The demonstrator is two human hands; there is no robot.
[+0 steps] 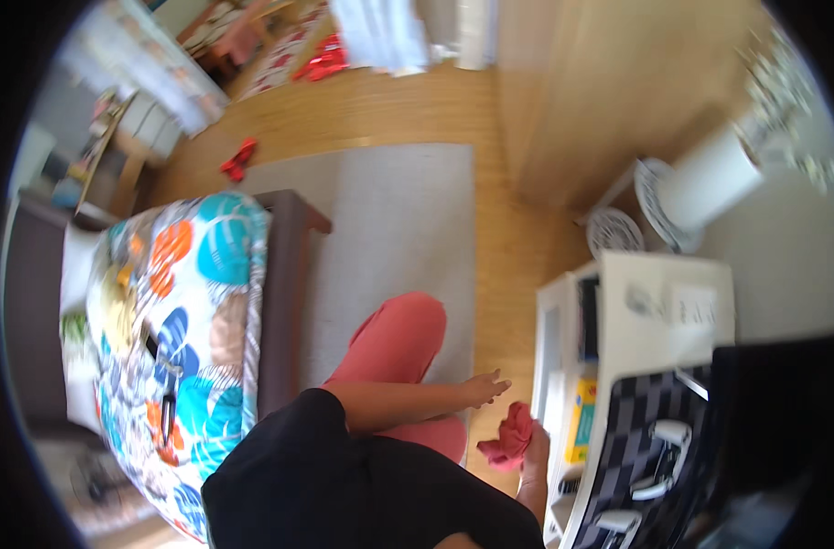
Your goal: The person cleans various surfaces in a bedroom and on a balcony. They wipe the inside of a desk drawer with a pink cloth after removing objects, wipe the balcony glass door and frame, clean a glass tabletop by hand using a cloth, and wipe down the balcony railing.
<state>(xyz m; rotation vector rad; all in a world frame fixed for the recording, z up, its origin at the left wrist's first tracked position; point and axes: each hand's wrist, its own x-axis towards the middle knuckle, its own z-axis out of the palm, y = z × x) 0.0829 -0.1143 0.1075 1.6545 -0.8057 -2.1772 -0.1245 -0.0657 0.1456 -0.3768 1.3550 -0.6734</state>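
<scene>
Down by the white shelf unit (618,302), at the lower right of the head view, I can see my right hand (532,450) closed around a crumpled red cloth (511,437). The cloth bulges out of the fist toward the left and hangs free of the wooden floor (508,247); it sits just beside the shelf's near edge, though I cannot tell whether it touches it. My left hand (484,388) is empty, fingers spread and loose, reaching across above my pink trouser leg (400,334) and ending near the cloth without touching it.

I judge the cloth to be light, soft and limp: it bunches into folds and will not keep any shape of its own. It looks neither slippery nor fragile, so a firm pinch anywhere on the bunched middle should do, while a loose corner would let the rest dangle and swing.

A bed with a bright leaf-patterned duvet (174,339) lies to my left, a grey rug (389,238) spreads between it and the shelf, and a small red object (238,160) rests on the floor farther off.
</scene>
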